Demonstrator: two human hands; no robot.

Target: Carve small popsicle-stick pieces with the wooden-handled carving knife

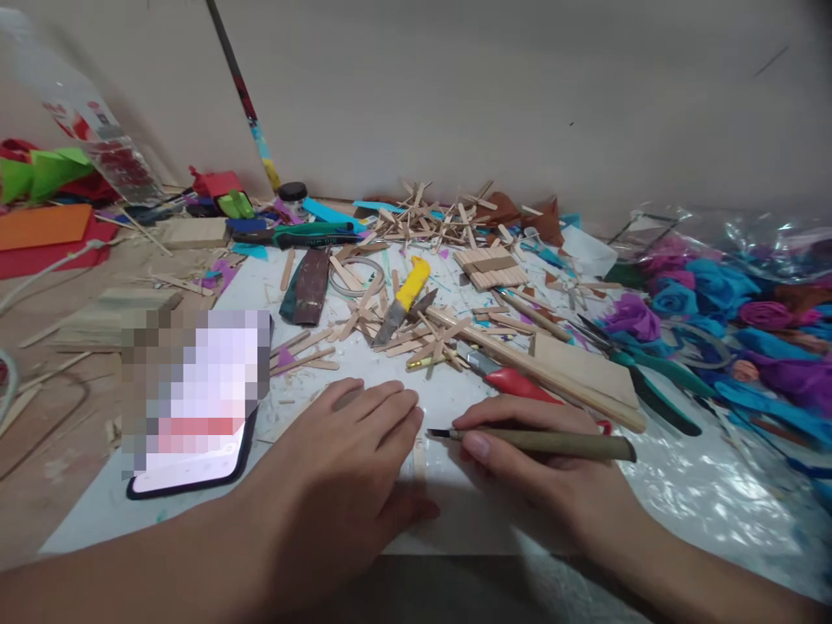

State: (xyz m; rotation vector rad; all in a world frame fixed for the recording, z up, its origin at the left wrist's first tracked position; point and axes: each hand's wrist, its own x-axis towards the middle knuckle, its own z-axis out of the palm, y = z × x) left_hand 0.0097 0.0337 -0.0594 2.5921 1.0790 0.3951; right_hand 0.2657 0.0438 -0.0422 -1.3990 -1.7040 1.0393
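Note:
My left hand [344,472] lies palm down on the white work board [682,494], fingers together, pressing on a small wooden stick [419,458] that shows between my two hands. My right hand [546,481] grips a brown-handled craft knife [552,443] lying almost level, its dark blade tip pointing left toward my left fingertips, just above the stick. A phone [195,407] with a lit screen rests on the board left of my left hand.
Loose popsicle sticks [422,217] litter the board's far side, with a yellow utility knife [403,303], red-handled cutter [513,379], green pliers [650,381], a wooden slat [585,364] and a sandpaper strip [305,286]. Blue and purple paper flowers [715,303] fill the right. Coloured paper [45,225] lies far left.

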